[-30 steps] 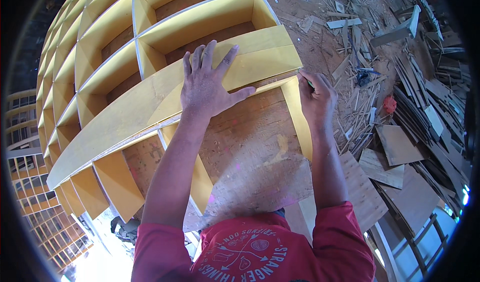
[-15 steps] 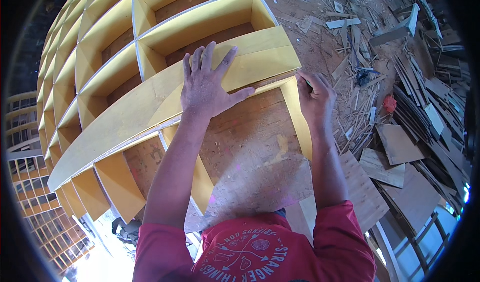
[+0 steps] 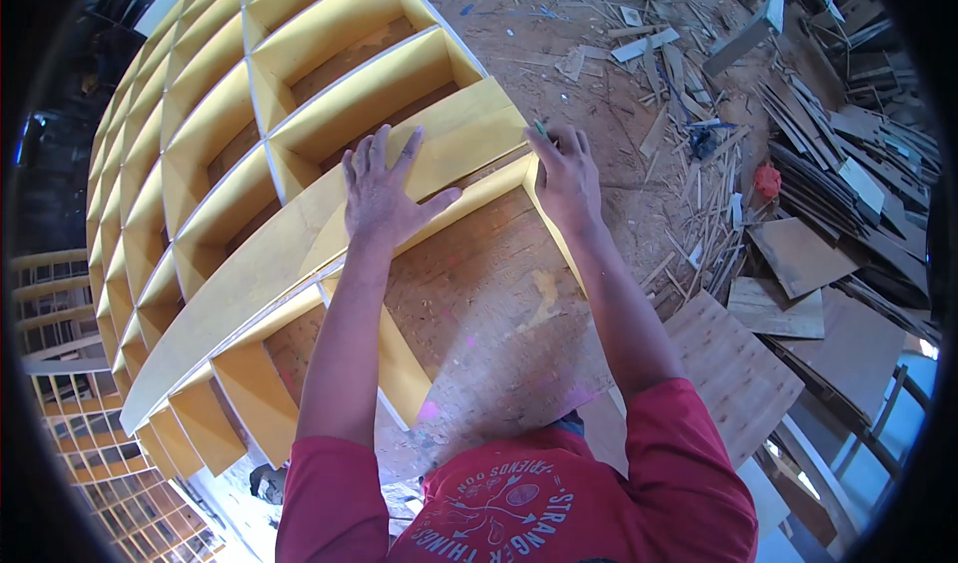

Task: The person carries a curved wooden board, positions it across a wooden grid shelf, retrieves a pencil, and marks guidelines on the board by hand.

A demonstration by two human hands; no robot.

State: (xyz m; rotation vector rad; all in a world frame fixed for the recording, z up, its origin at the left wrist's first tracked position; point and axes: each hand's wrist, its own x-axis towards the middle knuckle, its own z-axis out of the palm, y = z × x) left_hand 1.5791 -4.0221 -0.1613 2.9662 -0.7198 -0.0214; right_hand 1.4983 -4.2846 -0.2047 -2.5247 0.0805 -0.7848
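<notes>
My left hand (image 3: 382, 192) lies spread on a flat yellow board (image 3: 454, 134), fingers apart and thumb pointing right. This board rests along the near edge of a large yellow wooden grid frame (image 3: 225, 74). At the board's right end, my right hand (image 3: 569, 179) is closed in a pinch around a thin green stick (image 3: 540, 127), pencil-like, of which only a short end shows. It sits against the corner where the board meets a narrow yellow side strip (image 3: 549, 226). Below both hands, a worn wooden panel (image 3: 469, 283) shows inside the frame.
Wood scraps and strips litter the dirt floor (image 3: 689, 204) to the right. Stacked offcut boards (image 3: 838, 189) lie beyond them, near a red crumpled item (image 3: 766, 181). A plywood sheet (image 3: 733, 373) is at lower right. Another slatted frame (image 3: 75, 393) stands at far left.
The whole view has shifted, with the frame and hands now further left. My right hand has turned somewhat at the board's end, showing more of the green stick. My left hand stays flat on the board.
</notes>
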